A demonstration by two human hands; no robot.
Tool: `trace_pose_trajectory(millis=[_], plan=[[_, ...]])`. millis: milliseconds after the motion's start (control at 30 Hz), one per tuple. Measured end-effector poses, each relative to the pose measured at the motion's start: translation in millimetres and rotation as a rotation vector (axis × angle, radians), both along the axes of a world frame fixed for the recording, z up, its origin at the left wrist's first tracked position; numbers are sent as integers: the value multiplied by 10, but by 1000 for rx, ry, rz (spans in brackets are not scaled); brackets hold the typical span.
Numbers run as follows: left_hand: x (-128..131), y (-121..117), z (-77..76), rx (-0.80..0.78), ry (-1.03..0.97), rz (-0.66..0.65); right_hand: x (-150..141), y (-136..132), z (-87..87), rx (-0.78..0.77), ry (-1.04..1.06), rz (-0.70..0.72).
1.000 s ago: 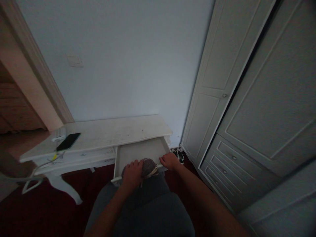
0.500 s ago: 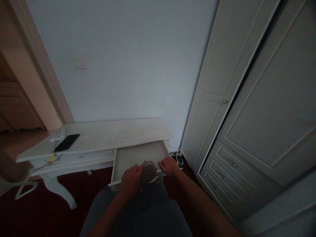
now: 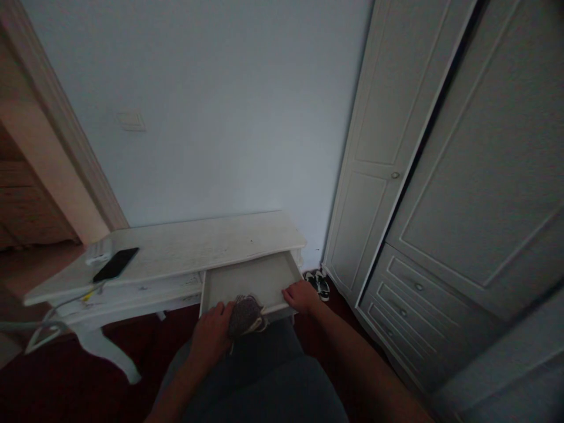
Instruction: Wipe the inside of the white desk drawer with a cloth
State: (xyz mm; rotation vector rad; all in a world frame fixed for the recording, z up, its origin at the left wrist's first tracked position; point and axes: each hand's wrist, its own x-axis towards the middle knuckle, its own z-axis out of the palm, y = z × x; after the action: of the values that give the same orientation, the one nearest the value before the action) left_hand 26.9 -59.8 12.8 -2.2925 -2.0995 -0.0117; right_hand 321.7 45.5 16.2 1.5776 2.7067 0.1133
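Note:
My left hand is closed at the left part of the drawer's front, holding a greyish-brown, knitted-looking bundle with pale strands at its edge. Exactly what the bundle is cannot be made out. It hangs over the front edge of the pulled-out drawer, whose pale bottom shows. At the drawer's right front corner, my right hand is curled round the rim. Both hands lie just above my lap. The drawer belongs to a worn white console table.
A dark phone lies on the table's left end, beside a small white box-like object. A pale cable hangs off that end. Black-and-white shoes stand on the dark red floor, near a white wardrobe on the right.
My left hand and the bundle have moved left and slightly down along the drawer front. My right hand stays at the right corner. The view has shifted slightly.

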Motion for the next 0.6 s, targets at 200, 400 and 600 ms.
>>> trace_pose_trajectory(millis=[200,400,600], plan=[[343,40,110,51,33,30,9,40,-32,-8,-1,8],[810,125,124,132,4,-6,6,29,-21,-5,-23,1],[1075,158,96,147,1,-62,4,21,20,-22,-38,17]])
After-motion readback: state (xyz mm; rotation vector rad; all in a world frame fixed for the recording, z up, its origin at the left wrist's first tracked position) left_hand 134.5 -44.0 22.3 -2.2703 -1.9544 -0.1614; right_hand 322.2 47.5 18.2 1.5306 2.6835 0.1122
